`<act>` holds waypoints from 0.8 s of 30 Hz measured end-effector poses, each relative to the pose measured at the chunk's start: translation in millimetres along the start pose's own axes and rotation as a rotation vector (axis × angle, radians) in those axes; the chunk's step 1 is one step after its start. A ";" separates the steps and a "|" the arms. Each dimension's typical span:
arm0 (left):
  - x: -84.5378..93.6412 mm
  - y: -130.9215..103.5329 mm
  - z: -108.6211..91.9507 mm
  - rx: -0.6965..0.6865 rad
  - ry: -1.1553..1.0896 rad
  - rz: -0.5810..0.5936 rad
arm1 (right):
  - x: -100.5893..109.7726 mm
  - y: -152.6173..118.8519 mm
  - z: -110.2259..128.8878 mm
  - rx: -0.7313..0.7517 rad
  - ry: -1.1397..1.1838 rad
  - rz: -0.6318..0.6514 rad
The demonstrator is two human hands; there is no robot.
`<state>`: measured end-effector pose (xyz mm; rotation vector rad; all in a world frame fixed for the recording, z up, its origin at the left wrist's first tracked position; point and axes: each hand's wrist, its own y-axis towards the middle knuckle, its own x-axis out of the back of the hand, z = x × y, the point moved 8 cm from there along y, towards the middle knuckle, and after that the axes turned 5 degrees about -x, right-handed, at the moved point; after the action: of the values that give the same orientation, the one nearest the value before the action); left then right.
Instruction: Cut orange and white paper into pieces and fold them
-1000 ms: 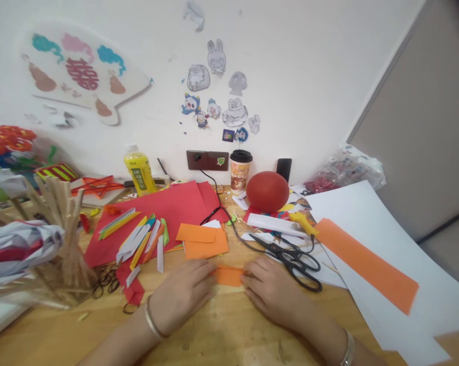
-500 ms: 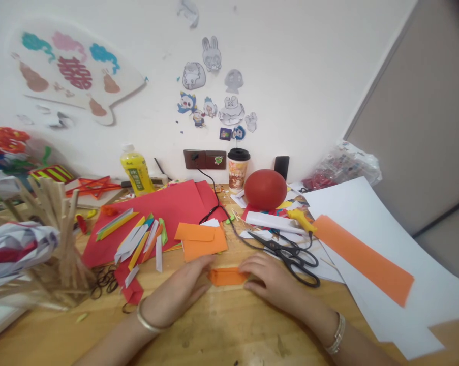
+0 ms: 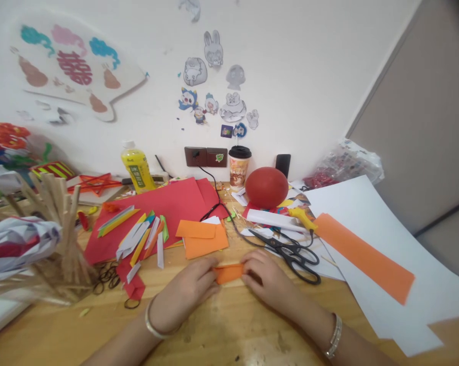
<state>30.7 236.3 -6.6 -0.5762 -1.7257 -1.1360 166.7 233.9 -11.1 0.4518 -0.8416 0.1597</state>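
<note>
A small folded piece of orange paper (image 3: 230,274) lies low over the wooden table between my two hands. My left hand (image 3: 193,284) pinches its left end, fingers bent and closed. At the right end, my right hand (image 3: 265,277) grips it between thumb and fingers. The fingertips partly cover both ends of the paper. Just beyond it are flat orange paper pieces (image 3: 206,244). Black-handled scissors (image 3: 290,251) lie open close to my right hand.
Left stand a bundle of wooden sticks (image 3: 67,229) and a yellow bottle (image 3: 138,170). Red paper (image 3: 176,203) carries folded strips. Behind are a lidded cup (image 3: 239,168) and a red balloon-like ball (image 3: 266,187). A yellow glue gun (image 3: 303,218), white sheets (image 3: 351,203) and an orange strip (image 3: 366,259) lie right.
My left hand has moved right and closed onto the left end of the orange paper. The paper has shifted slightly right and now tilts a little. My right hand stays almost in place.
</note>
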 end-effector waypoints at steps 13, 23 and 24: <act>-3.2 12.4 10.2 0.271 -0.123 0.034 | 1.0 2.6 -14.8 -0.194 -0.071 -0.080; -11.0 14.1 15.7 0.373 0.064 0.081 | -0.5 3.5 -17.3 -0.247 -0.139 -0.127; -11.6 14.2 14.6 0.368 0.085 0.087 | -0.7 3.2 -17.6 -0.251 -0.144 -0.130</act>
<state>40.1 257.0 -12.5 -0.3648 -1.7616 -0.7459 177.2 244.6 -20.7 0.2833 -0.9568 -0.0998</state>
